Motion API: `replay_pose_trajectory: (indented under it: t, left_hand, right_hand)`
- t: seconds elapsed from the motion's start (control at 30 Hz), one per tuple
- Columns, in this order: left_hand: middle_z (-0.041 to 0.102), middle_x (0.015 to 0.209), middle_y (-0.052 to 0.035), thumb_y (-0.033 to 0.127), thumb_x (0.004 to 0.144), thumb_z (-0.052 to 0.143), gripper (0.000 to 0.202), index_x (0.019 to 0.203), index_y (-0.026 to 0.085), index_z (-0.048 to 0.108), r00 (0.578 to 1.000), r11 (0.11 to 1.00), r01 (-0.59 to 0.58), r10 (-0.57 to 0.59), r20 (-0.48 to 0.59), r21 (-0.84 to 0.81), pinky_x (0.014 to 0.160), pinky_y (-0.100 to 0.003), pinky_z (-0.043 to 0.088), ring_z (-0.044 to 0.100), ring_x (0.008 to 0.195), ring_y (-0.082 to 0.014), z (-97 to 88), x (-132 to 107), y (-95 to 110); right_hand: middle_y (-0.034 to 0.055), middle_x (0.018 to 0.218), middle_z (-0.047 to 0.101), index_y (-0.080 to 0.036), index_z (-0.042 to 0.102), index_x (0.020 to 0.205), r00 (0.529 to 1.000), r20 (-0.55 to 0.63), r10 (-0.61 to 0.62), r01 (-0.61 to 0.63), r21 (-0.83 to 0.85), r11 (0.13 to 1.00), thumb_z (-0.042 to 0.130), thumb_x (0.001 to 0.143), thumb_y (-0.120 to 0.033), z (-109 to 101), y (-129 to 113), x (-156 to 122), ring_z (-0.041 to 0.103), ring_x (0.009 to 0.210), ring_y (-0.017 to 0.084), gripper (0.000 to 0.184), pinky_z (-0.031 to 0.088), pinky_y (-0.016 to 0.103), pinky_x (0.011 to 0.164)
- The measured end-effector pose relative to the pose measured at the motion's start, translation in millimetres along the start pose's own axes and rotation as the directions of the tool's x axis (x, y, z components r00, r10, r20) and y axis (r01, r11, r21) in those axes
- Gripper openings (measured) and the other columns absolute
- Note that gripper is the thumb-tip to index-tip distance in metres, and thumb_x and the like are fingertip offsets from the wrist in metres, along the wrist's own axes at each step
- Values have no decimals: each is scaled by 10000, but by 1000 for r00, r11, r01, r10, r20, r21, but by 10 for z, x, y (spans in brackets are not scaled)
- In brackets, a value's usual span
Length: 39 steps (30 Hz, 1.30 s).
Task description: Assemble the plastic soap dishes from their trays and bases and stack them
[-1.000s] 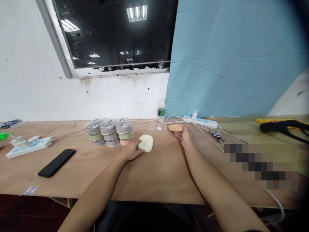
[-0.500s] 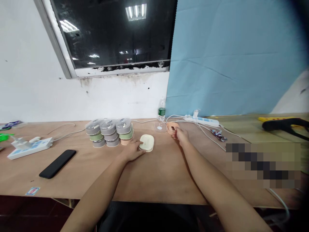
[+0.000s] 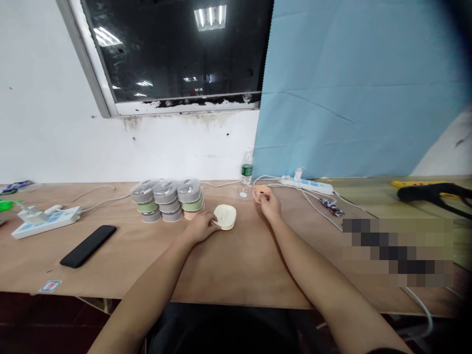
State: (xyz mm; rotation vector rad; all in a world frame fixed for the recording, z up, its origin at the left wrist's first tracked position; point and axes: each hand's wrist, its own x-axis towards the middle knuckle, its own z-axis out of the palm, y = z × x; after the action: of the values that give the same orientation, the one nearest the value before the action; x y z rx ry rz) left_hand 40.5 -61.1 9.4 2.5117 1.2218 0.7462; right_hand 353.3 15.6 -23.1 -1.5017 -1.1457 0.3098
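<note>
My left hand [image 3: 201,227] rests on the table and grips the near left edge of a pale cream oval dish [image 3: 225,217]. Held in my right hand [image 3: 269,203], a small peach-coloured oval piece [image 3: 258,191] is tipped up, just right of and behind the dish. A stack of grey-lidded oval boxes [image 3: 167,199] in green, grey and peach stands right behind my left hand. A clear round lid [image 3: 243,193] lies beside the peach piece, in front of a small water bottle [image 3: 246,167].
A black phone [image 3: 87,239] and a white power strip [image 3: 44,221] lie on the left of the wooden table [image 3: 236,265]. Another power strip [image 3: 306,185] with white cables runs along the back right. A black and yellow tool [image 3: 431,191] lies far right.
My right hand has lifted the peach piece off the table, tipped it up and drawn it left toward the cream dish. My left hand has stayed at the dish.
</note>
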Motion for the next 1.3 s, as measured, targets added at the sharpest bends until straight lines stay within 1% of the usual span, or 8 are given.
replay_pose_trajectory:
  t: [0.17, 0.47, 0.67, 1.0, 1.1, 1.17, 1.23, 1.3]
  left_hand:
    - [674, 913, -56, 486, 916, 445, 358, 1054, 192, 594, 993, 993, 70, -79, -91, -95, 698, -300, 449, 621, 804, -198, -40, -9, 58]
    - [657, 872, -59, 434, 960, 356, 309, 942, 194, 548, 993, 987, 3, -22, -116, -161, 734, -327, 449, 619, 817, -207, -28, -10, 67]
    - [597, 675, 1, 550, 944, 334, 382, 823, 205, 445, 965, 831, 36, -173, -198, -554, 638, -304, 477, 629, 647, -172, 37, 32, 77]
    - [605, 675, 14, 686, 821, 434, 526, 919, 172, 487, 874, 445, 84, -462, -148, -892, 539, -275, 493, 599, 499, -129, -63, 164, -31]
    - [639, 719, -27, 712, 857, 282, 607, 991, 161, 497, 840, 409, 115, -527, -131, -905, 541, -267, 486, 610, 516, -131, -92, 194, -84]
    - [660, 774, -62, 716, 870, 168, 670, 1025, 153, 496, 820, 424, 135, -555, -140, -895, 540, -267, 484, 602, 521, -127, -96, 190, -93]
    - [669, 823, -76, 696, 880, 192, 642, 1038, 152, 494, 814, 514, 140, -546, -197, -846, 544, -271, 485, 587, 527, -123, -95, 158, -87]
    - [667, 857, -74, 644, 882, 334, 538, 1015, 158, 523, 818, 705, 125, -471, -329, -698, 590, -284, 494, 594, 587, -134, -106, 104, -77]
  right_hand:
    - [54, 920, 677, -181, 605, 1079, 912, 139, -386, 399, -87, 913, 529, 797, -278, 82, -260, -225, 594, 668, 150, 308, 489, 306, 708]
    - [89, 1197, 620, -187, 467, 1306, 579, 535, -615, 719, 20, 694, 553, 772, -169, 330, -757, -811, 619, 791, 168, 541, 502, 332, 786]
    - [121, 1278, 569, -167, 485, 1270, 532, 479, -698, 779, 45, 625, 467, 735, -42, 365, -716, -762, 532, 1169, 217, 550, 447, 386, 980]
    - [86, 1223, 624, -225, 647, 1065, 405, 515, -756, 853, 84, 514, 456, 894, -177, 271, -656, -606, 568, 1143, 204, 261, 462, 411, 980]
    - [74, 1210, 631, -246, 648, 1035, 415, 506, -756, 844, 95, 528, 435, 930, -261, 237, -753, -672, 572, 1137, 205, 238, 467, 418, 978]
    - [82, 1190, 634, -245, 631, 1037, 479, 452, -753, 822, 70, 565, 424, 937, -293, 239, -791, -699, 582, 1105, 211, 235, 476, 412, 957]
    - [97, 1134, 641, -235, 616, 1032, 579, 355, -734, 783, 9, 622, 421, 935, -309, 238, -784, -666, 584, 1062, 224, 230, 478, 404, 930]
    - [107, 1064, 639, -222, 607, 1007, 670, 249, -699, 734, -79, 675, 419, 931, -312, 197, -722, -554, 571, 1036, 239, 222, 462, 402, 923]
